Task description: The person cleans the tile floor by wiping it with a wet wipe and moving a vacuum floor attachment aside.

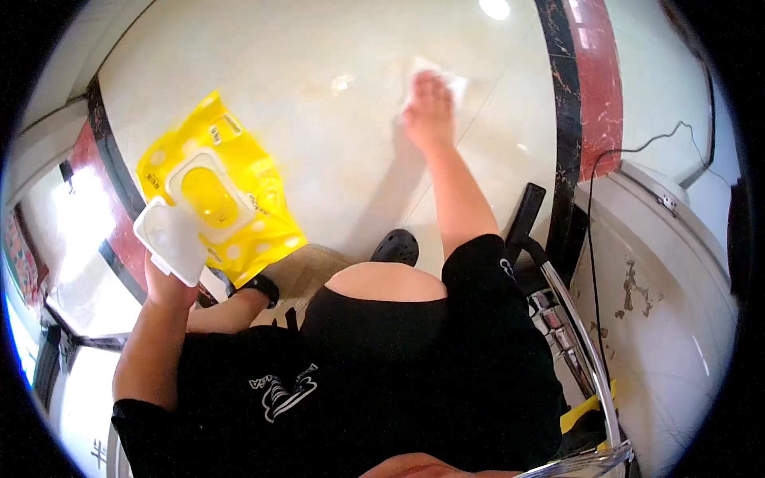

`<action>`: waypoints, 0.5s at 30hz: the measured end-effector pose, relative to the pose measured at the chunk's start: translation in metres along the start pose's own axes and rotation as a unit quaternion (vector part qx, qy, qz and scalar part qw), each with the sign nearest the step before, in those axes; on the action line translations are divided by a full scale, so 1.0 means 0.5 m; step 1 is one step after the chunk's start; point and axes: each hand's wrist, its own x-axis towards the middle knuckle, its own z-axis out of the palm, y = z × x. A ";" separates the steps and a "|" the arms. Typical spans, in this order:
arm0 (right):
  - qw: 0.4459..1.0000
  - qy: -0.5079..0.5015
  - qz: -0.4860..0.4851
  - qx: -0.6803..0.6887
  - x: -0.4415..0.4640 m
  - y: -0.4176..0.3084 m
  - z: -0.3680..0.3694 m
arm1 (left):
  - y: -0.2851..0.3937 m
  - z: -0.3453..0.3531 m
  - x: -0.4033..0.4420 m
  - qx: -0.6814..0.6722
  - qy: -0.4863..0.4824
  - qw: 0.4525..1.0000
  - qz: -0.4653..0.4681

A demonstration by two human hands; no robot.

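Observation:
My left hand (169, 287) holds a yellow pack of wet wipes (275, 227) by its lower left edge, the fingers mostly hidden behind it. The pack's white plastic lid (177, 243) hangs flipped open toward me, and its framed opening faces up. Out in front, my right arm is stretched over the pale floor. My right hand (430, 115) has its fingers closed over a white wipe (454, 84), whose edges stick out around the fingertips. Whether the wipe touches the floor I cannot tell.
I sit in a chair with a chrome armrest (586, 342) at my right. A black cable (591, 239) runs down beside a white panel (665, 295) with peeling patches. Black and red tile strips (599, 88) border the glossy floor (303, 48). A dark clog (396, 248) shows below.

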 end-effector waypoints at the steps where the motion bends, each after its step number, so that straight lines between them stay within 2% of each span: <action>1: 0.997 0.050 0.066 0.004 0.017 0.064 0.028 | 0.000 0.005 0.002 -0.010 0.003 1.000 -0.002; 2: 0.991 0.043 0.122 0.030 0.017 0.120 0.040 | 0.000 0.007 0.002 -0.022 0.007 1.000 -0.003; 3: 0.977 0.043 0.184 0.094 0.011 0.147 0.027 | -0.003 0.011 0.004 0.065 -0.014 0.997 0.035; 4: 0.977 0.048 0.187 0.092 0.006 0.151 0.027 | -0.003 0.014 0.001 0.064 -0.019 0.997 0.037; 6: 0.967 0.057 0.234 0.087 -0.013 0.138 0.034 | 0.003 0.030 -0.006 -0.023 0.021 0.999 -0.026; 7: 0.982 0.038 0.182 0.026 -0.032 0.100 0.033 | 0.006 0.027 0.000 -0.021 0.016 0.999 -0.029; 9: 0.997 -0.061 0.048 -0.007 -0.072 0.004 0.000 | -0.006 0.017 0.012 0.011 0.006 0.999 -0.032; 12: 0.979 -0.105 -0.154 0.087 -0.133 -0.125 0.008 | -0.021 0.015 0.028 -0.001 -0.037 0.998 -0.056; 14: 0.948 -0.042 -0.279 0.150 -0.152 -0.159 0.034 | -0.023 0.057 0.026 0.028 -0.037 0.996 -0.070; 15: 0.948 -0.037 -0.280 0.146 -0.134 -0.151 0.028 | -0.024 0.072 0.024 0.061 -0.033 0.993 -0.091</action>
